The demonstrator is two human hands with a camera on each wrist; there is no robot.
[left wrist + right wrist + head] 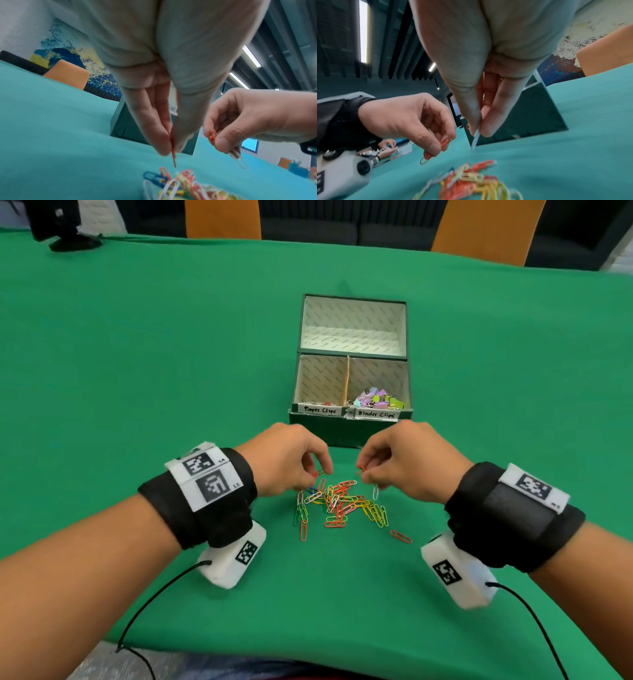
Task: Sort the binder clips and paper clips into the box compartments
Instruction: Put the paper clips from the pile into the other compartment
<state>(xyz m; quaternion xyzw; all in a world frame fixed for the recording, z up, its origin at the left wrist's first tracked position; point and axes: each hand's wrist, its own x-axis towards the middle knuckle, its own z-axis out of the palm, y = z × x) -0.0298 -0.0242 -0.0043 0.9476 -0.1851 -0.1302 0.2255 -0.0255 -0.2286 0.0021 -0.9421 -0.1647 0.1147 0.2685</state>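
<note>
Hands at work over the pile: our left hand (287,458) pinches a red wire paper clip (318,473) between thumb and fingertips, and our right hand (400,460) pinches two, a red-orange wire clip (360,470) up by the thumb and a white wire clip (375,491) dangling below the fingers. We judge both hands hold their clips high and by one end so the wire hangs free of the tangle and does not drag neighbours along. Beneath them, on the green cloth table (137,371), lies the loose heap of coloured wire paper clips (339,505), red, yellow, green, white and blue, overlapping and partly hooked together; one red stray (400,536) lies apart to the right. Just beyond the hands stands the dark green cardboard box (349,426) with its lid folded back and a divider down the middle. Its handwritten labels face us, which we take to be the reason it sits square on. The right compartment, marked Binder Clips, holds a cluster of pastel binder clips (378,400); the left, marked Paper Clips, shows only a few clips at its floor, mostly hidden by the front wall. No binder clips show on the cloth, so we judge only paper clips remain to carry over.
</note>
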